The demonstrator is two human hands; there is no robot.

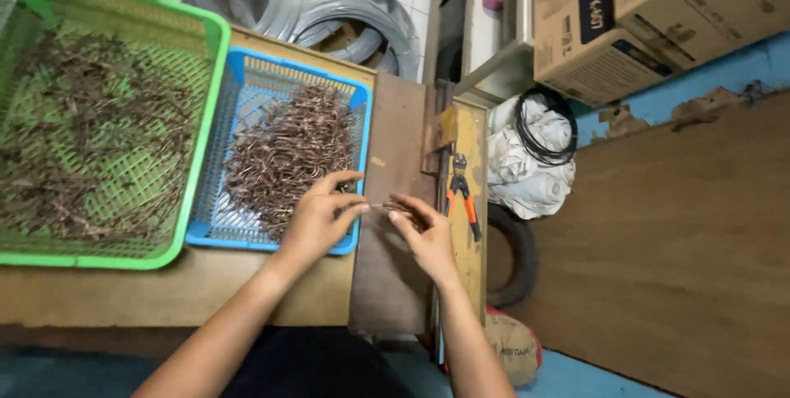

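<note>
Head view: both hands meet over a dark brown board (pixel 393 225) at the bench edge. Left hand (pixel 317 218) and right hand (pixel 424 233) each pinch one end of a short rusty wire piece (pixel 380 207) between thumb and fingertips — fingers closed on it, held just above the board and just beside the blue basket (pixel 247 233).

Judged good practice: keep the grip near the ends, hold the piece level, and work close over the board so a dropped piece stays in reach.

Surroundings: blue basket holds a heap of like pieces; a larger green basket (pixel 197 134) to its left holds a thinner scatter. Orange-handled cutters (pixel 461 196) lie on the yellowed plank at right. Wire coils (pixel 329 3) — grey, stacked — lie behind; cardboard boxes (pixel 658 11) and white sacks (pixel 531 163) sit on the floor.
</note>
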